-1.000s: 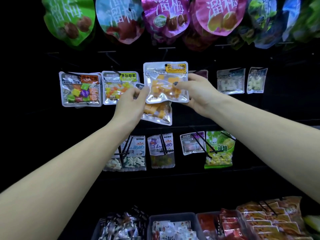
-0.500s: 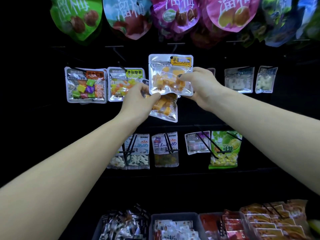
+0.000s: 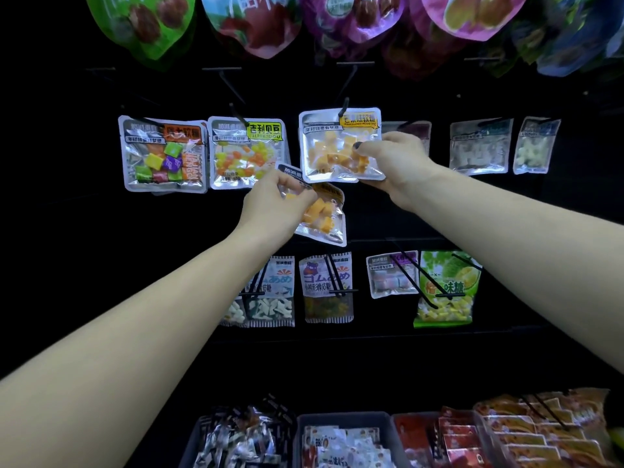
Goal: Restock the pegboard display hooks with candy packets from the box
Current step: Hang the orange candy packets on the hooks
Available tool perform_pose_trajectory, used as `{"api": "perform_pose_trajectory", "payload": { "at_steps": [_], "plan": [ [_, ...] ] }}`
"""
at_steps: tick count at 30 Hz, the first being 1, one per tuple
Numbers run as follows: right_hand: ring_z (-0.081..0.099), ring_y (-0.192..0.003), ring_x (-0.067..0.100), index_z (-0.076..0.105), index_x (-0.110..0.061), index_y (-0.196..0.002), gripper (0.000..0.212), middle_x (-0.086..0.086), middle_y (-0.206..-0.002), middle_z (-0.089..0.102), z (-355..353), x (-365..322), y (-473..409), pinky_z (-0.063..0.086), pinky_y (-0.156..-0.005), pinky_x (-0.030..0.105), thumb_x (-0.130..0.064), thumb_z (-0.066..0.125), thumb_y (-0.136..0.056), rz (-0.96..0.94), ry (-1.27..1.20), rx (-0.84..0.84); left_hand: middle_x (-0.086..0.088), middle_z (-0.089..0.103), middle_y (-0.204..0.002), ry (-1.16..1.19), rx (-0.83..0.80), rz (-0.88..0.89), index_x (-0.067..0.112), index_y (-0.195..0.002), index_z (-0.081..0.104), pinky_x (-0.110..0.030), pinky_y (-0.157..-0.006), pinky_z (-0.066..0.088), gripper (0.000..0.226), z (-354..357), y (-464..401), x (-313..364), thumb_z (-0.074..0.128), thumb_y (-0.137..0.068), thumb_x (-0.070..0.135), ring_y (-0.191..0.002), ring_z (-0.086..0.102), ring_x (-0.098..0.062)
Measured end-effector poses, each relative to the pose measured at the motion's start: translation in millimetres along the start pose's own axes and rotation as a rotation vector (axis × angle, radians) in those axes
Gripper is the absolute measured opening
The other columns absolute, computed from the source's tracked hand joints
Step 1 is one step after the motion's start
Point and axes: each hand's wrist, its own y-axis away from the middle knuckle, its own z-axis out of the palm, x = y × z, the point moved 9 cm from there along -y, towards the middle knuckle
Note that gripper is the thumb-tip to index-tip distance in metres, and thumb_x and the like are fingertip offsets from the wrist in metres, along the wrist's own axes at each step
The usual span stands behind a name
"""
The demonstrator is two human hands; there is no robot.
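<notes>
right hand [image 3: 395, 163] pinching mango packet [image 3: 339, 146] at its hook [image 3: 345, 106], left hand [image 3: 273, 204] gripping second packet [image 3: 320, 214]

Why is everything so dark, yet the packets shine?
Head view: the black pegboard swallows light and hides detail; the clear orange-candy packet in the right hand glares; forearms bulge from wide-angle distortion; the big pouches at the top edge look soft.

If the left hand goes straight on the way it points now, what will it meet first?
Probably the jelly bean packet hanging up and left of it. The left hand, gripping a spare orange candy packet, points up toward the board; its fingertips already overlap that packet's lower corner, though depth is unclear.
</notes>
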Motion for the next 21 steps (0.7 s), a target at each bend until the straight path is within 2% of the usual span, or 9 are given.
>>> {"api": "perform_pose_trajectory", "payload": {
  "at_steps": [2, 4, 8, 11, 13, 16, 17, 19, 21],
  "plan": [
    [0.064, -0.121, 0.031, 0.065, -0.009, -0.124, 0.043, 0.008, -0.126, 0.069, 1.0, 6.3, -10.2, 0.053, -0.104, 0.053, -0.017, 0.079, -0.084, 0.014, -0.003, 0.018, 0.003, 0.051, -0.126, 0.010, 0.006, -0.030, 0.022, -0.111, 0.059, -0.030, -0.090, 0.037, 0.021, -0.8, -0.1, -10.8, 0.070, -0.098, 0.034, -0.117, 0.051, -0.017],
    [0.065, -0.119, 0.030, 0.064, -0.009, -0.128, 0.049, 0.008, -0.125, 0.070, 3.8, 12.4, -19.9, 0.054, -0.103, 0.053, -0.017, 0.081, -0.082, 0.037, -0.008, 0.041, 0.001, 0.053, -0.129, 0.002, 0.012, -0.043, 0.022, -0.109, 0.058, -0.029, -0.086, 0.038, 0.018, -1.7, -1.0, -20.4, 0.070, -0.098, 0.029, -0.115, 0.053, -0.019],
    [0.066, -0.115, 0.028, 0.065, -0.009, -0.125, 0.044, 0.006, -0.118, 0.070, 12.1, 24.6, -38.2, 0.058, -0.098, 0.048, -0.013, 0.082, -0.084, 0.064, -0.015, 0.083, 0.003, 0.056, -0.124, 0.021, 0.032, -0.069, 0.026, -0.105, 0.057, -0.025, -0.065, 0.042, 0.014, -2.1, -2.2, -37.9, 0.067, -0.096, 0.022, -0.090, 0.065, -0.018],
    [0.055, -0.111, 0.023, 0.059, -0.012, -0.125, 0.044, 0.001, -0.110, 0.061, 16.2, 34.1, -50.3, 0.052, -0.107, 0.048, -0.015, 0.081, -0.088, 0.082, 0.002, 0.127, 0.003, 0.057, -0.125, 0.063, 0.030, -0.058, 0.029, -0.100, 0.057, -0.025, -0.067, 0.042, 0.015, 1.3, -2.9, -44.8, 0.068, -0.095, 0.020, -0.103, 0.069, -0.023],
    [0.051, -0.110, 0.024, 0.057, -0.013, -0.132, 0.051, 0.005, -0.115, 0.058, 18.4, 40.5, -58.2, 0.050, -0.108, 0.048, -0.019, 0.082, -0.087, 0.100, 0.007, 0.149, 0.004, 0.058, -0.128, 0.065, 0.027, -0.045, 0.029, -0.100, 0.057, -0.026, -0.067, 0.044, 0.016, 3.4, -3.7, -46.1, 0.069, -0.095, 0.021, -0.098, 0.071, -0.023],
    [0.059, -0.100, 0.027, 0.060, -0.011, -0.102, 0.032, 0.002, -0.095, 0.060, 17.9, 45.9, -65.5, 0.054, -0.101, 0.049, -0.023, 0.083, -0.085, 0.116, 0.048, 0.205, 0.015, 0.058, -0.117, 0.070, 0.004, -0.039, 0.028, -0.101, 0.057, -0.025, -0.068, 0.047, 0.016, 7.5, -4.1, -45.7, 0.069, -0.095, 0.020, -0.088, 0.072, -0.020],
    [0.059, -0.091, 0.024, 0.059, -0.010, -0.100, 0.031, 0.002, -0.089, 0.058, 17.8, 46.4, -65.7, 0.055, -0.100, 0.048, -0.023, 0.083, -0.086, 0.124, 0.056, 0.212, 0.018, 0.056, -0.114, 0.075, -0.005, -0.036, 0.028, -0.101, 0.057, -0.025, -0.070, 0.047, 0.017, 8.6, -4.6, -45.2, 0.069, -0.094, 0.019, -0.088, 0.073, -0.021],
    [0.056, -0.081, 0.020, 0.061, -0.005, -0.109, 0.036, 0.001, -0.084, 0.053, 16.6, 46.2, -65.9, 0.057, -0.098, 0.047, -0.022, 0.082, -0.087, 0.131, 0.058, 0.235, 0.016, 0.055, -0.117, 0.092, -0.014, -0.021, 0.029, -0.100, 0.057, -0.025, -0.074, 0.046, 0.018, 8.1, -5.4, -43.1, 0.070, -0.093, 0.018, -0.099, 0.071, -0.027],
    [0.059, -0.090, 0.023, 0.057, -0.003, -0.129, 0.054, -0.001, -0.088, 0.052, 16.0, 45.0, -63.4, 0.057, -0.099, 0.046, -0.024, 0.083, -0.086, 0.140, 0.051, 0.232, 0.009, 0.057, -0.125, 0.105, -0.023, -0.004, 0.030, -0.099, 0.058, -0.024, -0.079, 0.043, 0.020, 5.8, -4.7, -38.3, 0.071, -0.092, 0.017, -0.114, 0.067, -0.028]
  ]
}}
